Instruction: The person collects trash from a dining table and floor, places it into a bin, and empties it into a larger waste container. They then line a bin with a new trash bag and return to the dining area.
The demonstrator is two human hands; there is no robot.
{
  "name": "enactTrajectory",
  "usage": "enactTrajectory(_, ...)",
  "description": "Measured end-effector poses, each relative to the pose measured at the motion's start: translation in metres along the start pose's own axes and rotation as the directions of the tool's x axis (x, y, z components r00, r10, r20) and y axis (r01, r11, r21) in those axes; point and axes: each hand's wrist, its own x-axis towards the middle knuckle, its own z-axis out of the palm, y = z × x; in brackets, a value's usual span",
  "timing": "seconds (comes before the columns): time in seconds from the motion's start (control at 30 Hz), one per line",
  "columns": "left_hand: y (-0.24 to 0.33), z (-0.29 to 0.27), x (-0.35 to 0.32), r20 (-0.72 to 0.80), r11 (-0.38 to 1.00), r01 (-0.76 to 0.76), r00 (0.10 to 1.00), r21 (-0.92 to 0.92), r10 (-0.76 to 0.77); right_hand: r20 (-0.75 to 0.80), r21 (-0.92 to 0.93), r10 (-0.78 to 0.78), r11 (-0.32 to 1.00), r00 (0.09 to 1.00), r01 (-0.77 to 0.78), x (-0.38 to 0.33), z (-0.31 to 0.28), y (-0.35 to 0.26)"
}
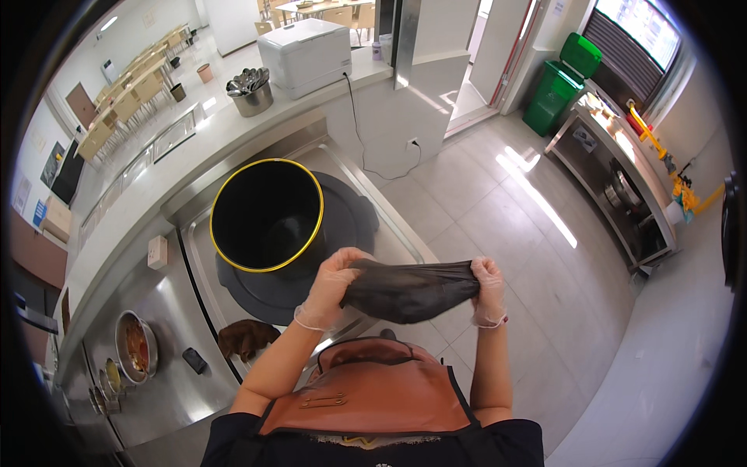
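Closest to the camera is a brown apron (366, 393) worn over dark clothing, with both forearms rising from the lower edge. Both hands wear thin clear gloves. Left hand (331, 284): grip closed, pinching the left end of a black plastic bag (408, 289). Right hand (488, 289): grip closed on the right end of the same bag. Held this way, the bag is stretched sideways between the 2 hands, in the air just above the apron and level with the edge of the steel table (175, 381).

Just beyond the left hand, 1 black bin (268, 214) with a yellow rim stands open on a dark round lid (342, 218), inside a recessed steel basin. Near the left forearm, a brown cloth (247, 338) and a small dark object (194, 360) lie on the table. Farther left, a steel bowl (137, 346) holds red food. On the raised counter behind sit a steel pot of utensils (250, 92) and a white box-shaped appliance (306, 53). Well apart to the right, 1 green bin (562, 82) stands on the tiled floor (506, 226).
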Motion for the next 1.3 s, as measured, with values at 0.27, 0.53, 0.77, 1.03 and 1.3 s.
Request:
enactTrajectory(0.27, 0.005, 0.029, 0.013, 0.378, 0.775, -0.364, 0.909, 0.517, 0.175, 0.907, -0.151, -0.402, -0.03, 0.126, 0.988, -0.049, 0.096, -0.092)
enactTrajectory(0.53, -0.016, 0.005, 0.035, 0.237, -0.123, -0.204, 0.864, 0.971, 0.443, 0.724, -0.675, -0.532, -0.418, 0.439, 0.608, -0.025, 0.066, -0.027)
enactTrajectory(0.77, -0.056, -0.052, 0.062, -0.09, 0.588, -0.33, 0.816, 0.739, 0.571, 0.241, -0.97, -0.668, -0.183, 0.704, 0.159, -0.007, -0.006, -0.03)
enactTrajectory(1.03, -0.017, 0.03, 0.04, 0.101, 0.966, -0.016, 0.994, -0.258, 0.044, -0.171, -0.985, -0.648, 0.137, 0.742, -0.107, 0.029, -0.094, -0.003)
enactTrajectory(1.3, -0.054, 0.043, 0.024, 0.604, 0.193, -0.598, 0.796, 0.778, 0.035, -0.404, -0.285, -0.37, 0.92, 0.837, 0.269, 0.042, -0.169, 0.056)
